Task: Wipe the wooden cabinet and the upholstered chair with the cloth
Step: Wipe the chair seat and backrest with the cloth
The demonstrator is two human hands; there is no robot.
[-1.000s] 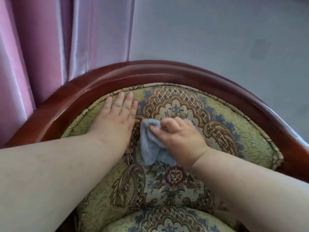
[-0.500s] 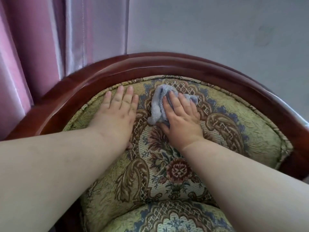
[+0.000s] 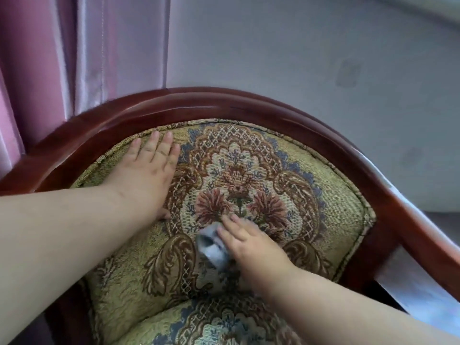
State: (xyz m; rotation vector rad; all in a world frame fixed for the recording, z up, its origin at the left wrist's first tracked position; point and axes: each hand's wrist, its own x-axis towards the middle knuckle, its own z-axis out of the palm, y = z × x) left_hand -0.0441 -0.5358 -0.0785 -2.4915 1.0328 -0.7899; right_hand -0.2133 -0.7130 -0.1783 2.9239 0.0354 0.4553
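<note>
two hands on chair backrest, right hand pressing bunched cloth

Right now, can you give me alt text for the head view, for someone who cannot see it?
The right hand presses a crumpled grey-blue cloth against the floral backrest of the upholstered chair, low on the pattern. The left hand lies flat and open on the fabric near the curved wooden frame. A pink curtain hangs behind.
</note>
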